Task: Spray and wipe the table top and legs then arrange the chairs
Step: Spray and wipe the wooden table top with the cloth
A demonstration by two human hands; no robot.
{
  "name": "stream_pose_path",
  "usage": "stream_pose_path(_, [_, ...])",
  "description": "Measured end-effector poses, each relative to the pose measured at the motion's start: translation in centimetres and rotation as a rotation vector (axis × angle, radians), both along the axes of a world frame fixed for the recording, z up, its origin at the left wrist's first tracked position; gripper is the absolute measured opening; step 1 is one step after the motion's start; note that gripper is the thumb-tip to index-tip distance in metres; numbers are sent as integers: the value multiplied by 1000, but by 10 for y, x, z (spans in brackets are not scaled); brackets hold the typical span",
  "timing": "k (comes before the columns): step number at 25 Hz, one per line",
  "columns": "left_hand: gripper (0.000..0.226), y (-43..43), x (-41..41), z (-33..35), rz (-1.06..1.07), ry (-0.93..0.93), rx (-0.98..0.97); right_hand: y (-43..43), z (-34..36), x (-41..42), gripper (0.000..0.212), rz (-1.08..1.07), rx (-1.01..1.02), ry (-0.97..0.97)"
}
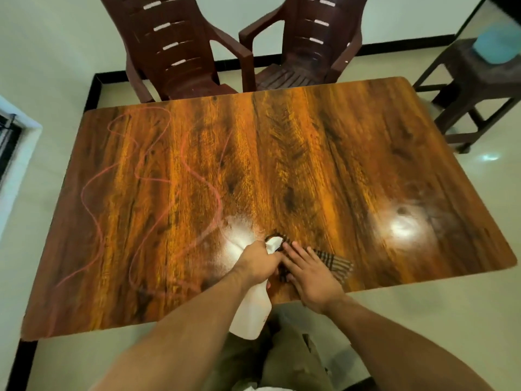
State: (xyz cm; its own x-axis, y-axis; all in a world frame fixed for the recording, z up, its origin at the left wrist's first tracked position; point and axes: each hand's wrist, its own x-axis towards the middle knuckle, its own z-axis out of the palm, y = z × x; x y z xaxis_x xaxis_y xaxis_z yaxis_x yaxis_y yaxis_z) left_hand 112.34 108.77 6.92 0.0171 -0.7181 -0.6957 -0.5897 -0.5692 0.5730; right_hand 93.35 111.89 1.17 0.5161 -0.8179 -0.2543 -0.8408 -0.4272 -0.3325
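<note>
A glossy wooden table top fills the view, with pink scribbled lines across its left half. My left hand grips the neck of a white spray bottle, its nozzle aimed at the table; a patch of white mist lies just ahead of it. My right hand rests flat, fingers spread, on a brown checked cloth near the front edge. Two dark brown plastic chairs stand at the far side.
A dark stool with a light blue object on it stands at the right, beyond the table's corner. Pale tiled floor surrounds the table. A window frame shows at the left edge. My legs are below the front edge.
</note>
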Motion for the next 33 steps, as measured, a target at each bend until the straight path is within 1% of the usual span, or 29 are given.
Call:
stream_pose_path(1, [29,7,-4,2,-10,-17,-2,3,3,-17,57,120,4,-17])
stream_pose_path(2, [29,15,-7,4,-9,-19,-2,6,1,-36,57,65,5,-19])
stream_pose_path(3, [28,21,-8,5,3,-16,6,9,-3,-49,56,-113,-23,-19])
stream_pose_path(5, [25,37,-9,6,11,-27,-7,21,-4,-52,56,-737,-26,27])
stream_pose_path(6, [25,45,-9,7,10,-38,-24,26,-3,-36,57,-959,-9,24])
stream_pose_path(7, [24,53,-9,6,14,-48,-31,31,-1,-12,59,-1027,-1,8])
stream_pose_path(8, [23,59,-8,7,15,-57,-44,40,-3,12,61,-943,-1,-8])
stream_pose_path(9, [22,63,-7,9,20,-61,-47,53,-8,34,63,-731,-3,-2])
stream_pose_path(11, [20,68,-4,14,48,-52,-49,75,-11,52,64,-199,-6,28])
stream_pose_path(12, [20,69,-2,17,67,-50,-56,74,-9,45,63,-15,-25,9])
stream_pose_path(13, [20,69,-1,20,85,-47,-63,67,-7,32,61,91,-42,-16])
stream_pose_path(14, [20,69,0,22,85,-49,-72,60,-8,19,60,111,-36,-22])
stream_pose_path(15, [20,70,2,24,67,-71,-71,54,-8,8,59,12,-29,-9])
stream_pose_path(16, [21,72,5,26,33,-108,-76,49,-9,0,59,-212,-37,-3])
stream_pose_path(18, [21,80,15,25,-8,-165,-67,44,-4,9,62,-814,-47,-8])
stream_pose_path(19, [22,86,24,24,-10,-175,-53,42,0,29,63,-1001,-4,-33])
stream_pose_path(20, [22,91,30,23,-7,-177,-32,41,3,49,64,-1029,24,-55])
stream_pose_path(21, [23,96,42,23,-1,-193,-8,44,1,72,64,-928,30,-77])
stream_pose_path(22, [25,99,50,22,-12,-208,7,48,-4,83,64,-770,10,-71])
stream_pose_path(23, [26,100,59,20,-31,-221,19,50,-10,86,63,-609,-42,-52])
stream_pose_path(24, [27,100,69,20,-41,-220,17,45,-13,81,63,-499,-90,-31])
stream_pose_path(26, [27,91,89,17,-63,-193,2,28,-17,69,63,-441,-110,30])
stream_pose_path(28, [27,79,107,14,-101,-182,8,16,-17,80,64,-549,-87,61])
stream_pose_path(30, [33,66,121,11,-130,-164,-7,9,-10,116,65,-688,-32,46])
stream_pose_path(31, [33,59,128,10,-143,-151,-21,15,-7,140,66,-663,-14,35])
stream_pose_path(32, [27,50,136,12,-162,-127,-48,26,-9,162,67,-531,-27,34])
stream_pose_path(33, [17,41,145,13,-192,-100,-71,42,-10,180,66,-348,-29,13])
